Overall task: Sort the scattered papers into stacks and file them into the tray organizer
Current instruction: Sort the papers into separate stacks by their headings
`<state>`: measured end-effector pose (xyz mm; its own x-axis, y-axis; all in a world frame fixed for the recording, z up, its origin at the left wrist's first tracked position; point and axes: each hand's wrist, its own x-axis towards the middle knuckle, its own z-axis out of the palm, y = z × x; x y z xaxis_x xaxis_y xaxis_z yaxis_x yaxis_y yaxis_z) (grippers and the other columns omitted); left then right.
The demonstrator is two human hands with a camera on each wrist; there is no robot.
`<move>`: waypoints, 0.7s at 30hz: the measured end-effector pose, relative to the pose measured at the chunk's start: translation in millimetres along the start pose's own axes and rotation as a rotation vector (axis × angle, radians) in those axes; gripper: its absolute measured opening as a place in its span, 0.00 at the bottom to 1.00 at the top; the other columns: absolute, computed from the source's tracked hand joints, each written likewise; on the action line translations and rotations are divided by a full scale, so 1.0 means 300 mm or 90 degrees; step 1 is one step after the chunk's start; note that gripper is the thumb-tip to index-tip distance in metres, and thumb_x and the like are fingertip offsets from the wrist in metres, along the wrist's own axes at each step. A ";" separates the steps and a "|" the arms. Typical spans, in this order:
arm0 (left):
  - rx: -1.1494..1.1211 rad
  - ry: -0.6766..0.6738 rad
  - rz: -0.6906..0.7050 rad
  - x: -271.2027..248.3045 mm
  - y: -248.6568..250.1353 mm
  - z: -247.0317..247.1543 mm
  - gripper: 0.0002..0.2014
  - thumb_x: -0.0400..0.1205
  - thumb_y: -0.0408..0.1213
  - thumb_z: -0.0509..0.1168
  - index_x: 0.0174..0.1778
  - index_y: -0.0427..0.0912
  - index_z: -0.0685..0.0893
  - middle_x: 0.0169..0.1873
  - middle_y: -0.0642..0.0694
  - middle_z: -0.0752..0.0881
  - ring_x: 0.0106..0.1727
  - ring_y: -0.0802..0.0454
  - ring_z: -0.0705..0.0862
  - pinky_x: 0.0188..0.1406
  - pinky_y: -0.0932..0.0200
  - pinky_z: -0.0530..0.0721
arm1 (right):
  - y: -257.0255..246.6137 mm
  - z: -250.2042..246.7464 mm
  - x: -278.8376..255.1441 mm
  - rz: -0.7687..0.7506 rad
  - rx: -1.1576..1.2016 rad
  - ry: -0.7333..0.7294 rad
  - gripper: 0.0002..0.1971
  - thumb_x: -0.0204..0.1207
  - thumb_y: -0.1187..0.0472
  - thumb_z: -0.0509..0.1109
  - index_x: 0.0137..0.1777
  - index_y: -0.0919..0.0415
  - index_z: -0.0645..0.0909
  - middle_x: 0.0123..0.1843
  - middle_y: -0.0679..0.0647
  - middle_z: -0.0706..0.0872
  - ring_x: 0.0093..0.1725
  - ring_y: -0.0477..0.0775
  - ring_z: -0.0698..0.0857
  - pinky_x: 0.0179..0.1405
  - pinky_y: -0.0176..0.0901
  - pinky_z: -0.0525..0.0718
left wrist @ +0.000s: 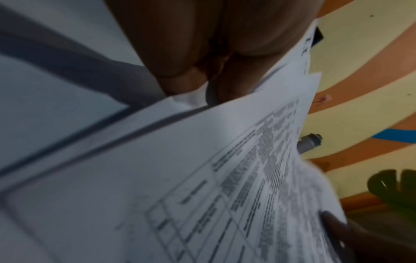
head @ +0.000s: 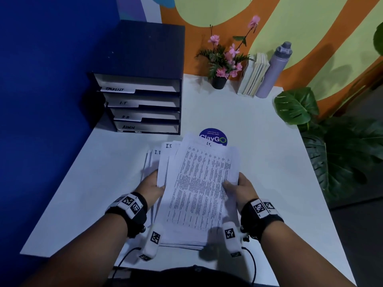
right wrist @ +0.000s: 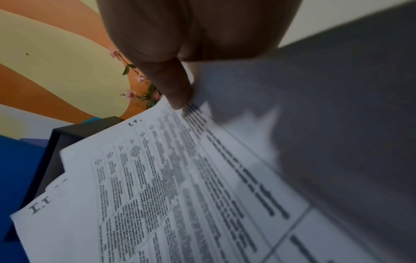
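Right now I have a fanned bundle of papers (head: 199, 183) pinched between both hands over the near middle of the white table (head: 259, 125); my left hand (head: 152, 188) curls round its left edge with the thumb on top, and my right hand (head: 241, 189) clamps the right edge, thumb pressed onto the printed table of the top sheet; both hands are closed on paper, nothing else. Beneath the bundle more sheets lie in a stack on the table (head: 182, 241), nearer my body.

What worries me: the sheets are not squared; several corners marked "I.T" stick out at the far left, stepped one behind another; if I loosen either thumb to tap them even, I judge the lower sheets could slide out and scatter again, since only edge pressure holds them. A skewed bundle could also catch on the lip of a slot in the tray organizer (head: 141, 104), which stands at the far left of the table, well apart from my hands; its shelves read TASKLIST, I.T, H.R, ADMIN, so the second slot looks right; misfiling is a risk if a stray sheet hides inside.

Their long axis runs away from me, tipped slightly rightward at the far end; the headed top edge points toward the back wall, close to the round blue sticker (head: 213, 137).
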<state>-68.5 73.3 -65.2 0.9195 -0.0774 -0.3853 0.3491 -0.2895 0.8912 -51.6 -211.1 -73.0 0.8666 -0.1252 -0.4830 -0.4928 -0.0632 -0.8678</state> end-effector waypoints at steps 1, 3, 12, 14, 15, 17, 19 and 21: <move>0.017 0.006 0.003 0.008 -0.003 0.002 0.23 0.79 0.29 0.67 0.56 0.69 0.81 0.57 0.60 0.87 0.60 0.57 0.84 0.63 0.53 0.82 | -0.004 0.003 -0.003 0.000 0.007 -0.004 0.15 0.71 0.67 0.73 0.58 0.57 0.83 0.53 0.62 0.90 0.50 0.64 0.87 0.55 0.62 0.86; 0.096 0.079 0.003 0.025 -0.012 -0.007 0.24 0.78 0.26 0.66 0.61 0.62 0.80 0.61 0.54 0.84 0.62 0.53 0.83 0.64 0.53 0.81 | -0.003 -0.002 -0.009 0.022 0.011 0.013 0.10 0.75 0.74 0.70 0.50 0.59 0.85 0.44 0.62 0.89 0.42 0.61 0.84 0.48 0.58 0.84; 0.371 0.203 -0.119 0.045 -0.150 -0.109 0.24 0.71 0.43 0.77 0.60 0.38 0.81 0.53 0.40 0.85 0.54 0.42 0.85 0.54 0.53 0.83 | -0.004 -0.039 -0.090 0.048 0.004 0.051 0.12 0.78 0.77 0.63 0.40 0.62 0.80 0.26 0.49 0.87 0.34 0.56 0.85 0.27 0.39 0.81; 0.389 0.226 -0.100 0.038 -0.143 -0.117 0.12 0.72 0.40 0.76 0.45 0.39 0.83 0.42 0.43 0.85 0.46 0.42 0.85 0.43 0.58 0.80 | -0.031 -0.031 -0.118 0.044 0.051 0.034 0.12 0.79 0.80 0.59 0.46 0.67 0.80 0.29 0.54 0.87 0.27 0.50 0.87 0.19 0.35 0.80; 0.388 0.244 -0.088 0.034 -0.141 -0.117 0.10 0.72 0.38 0.76 0.38 0.40 0.81 0.38 0.43 0.83 0.42 0.42 0.84 0.39 0.60 0.76 | -0.038 -0.027 -0.126 0.040 0.072 0.025 0.12 0.79 0.81 0.57 0.49 0.68 0.80 0.32 0.57 0.87 0.23 0.47 0.86 0.16 0.34 0.79; 0.344 0.304 -0.069 0.020 -0.126 -0.107 0.10 0.74 0.34 0.74 0.33 0.39 0.80 0.39 0.43 0.79 0.39 0.43 0.82 0.40 0.61 0.73 | -0.042 -0.021 -0.127 0.042 0.091 0.016 0.14 0.79 0.83 0.56 0.51 0.69 0.79 0.31 0.58 0.86 0.19 0.45 0.84 0.15 0.34 0.79; 0.278 0.371 -0.049 0.004 -0.095 -0.093 0.06 0.77 0.34 0.72 0.37 0.37 0.82 0.45 0.44 0.78 0.40 0.46 0.79 0.43 0.60 0.73 | -0.042 -0.015 -0.117 0.045 0.081 0.007 0.14 0.79 0.82 0.57 0.48 0.66 0.79 0.23 0.52 0.85 0.18 0.45 0.82 0.15 0.36 0.79; 0.206 0.403 -0.022 -0.008 -0.060 -0.079 0.05 0.80 0.35 0.68 0.41 0.38 0.81 0.42 0.46 0.80 0.39 0.47 0.78 0.42 0.60 0.72 | -0.042 -0.012 -0.099 0.049 0.055 -0.004 0.13 0.79 0.79 0.60 0.45 0.63 0.80 0.21 0.49 0.84 0.20 0.48 0.81 0.19 0.39 0.79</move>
<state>-72.8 101.3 -74.6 0.8716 0.4772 -0.1123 0.3994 -0.5584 0.7271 -71.5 -210.0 -47.4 0.8272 -0.1210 -0.5487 -0.5493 0.0314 -0.8350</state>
